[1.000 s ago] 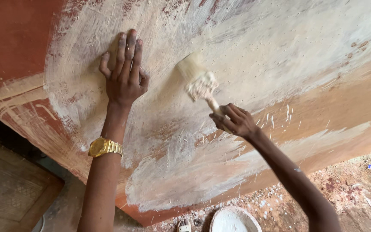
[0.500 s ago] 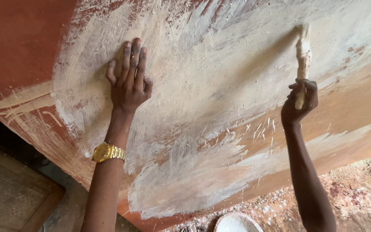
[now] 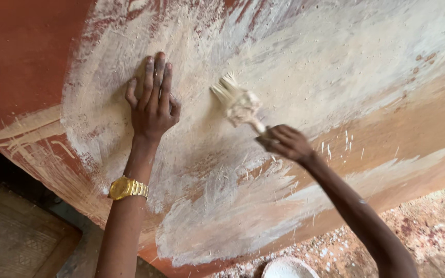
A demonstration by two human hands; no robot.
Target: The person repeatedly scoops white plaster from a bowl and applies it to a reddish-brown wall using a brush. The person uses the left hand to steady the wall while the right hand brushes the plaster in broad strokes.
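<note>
My left hand (image 3: 153, 105) lies flat, fingers spread, on the red wall (image 3: 21, 56) to steady me; my right hand (image 3: 287, 144) grips 1 brush (image 3: 238, 103), bristles touching the white-coated patch (image 3: 305, 62)

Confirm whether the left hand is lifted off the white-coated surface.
No: the left hand lies flat, fingers spread, against the white-coated reddish surface.
</note>
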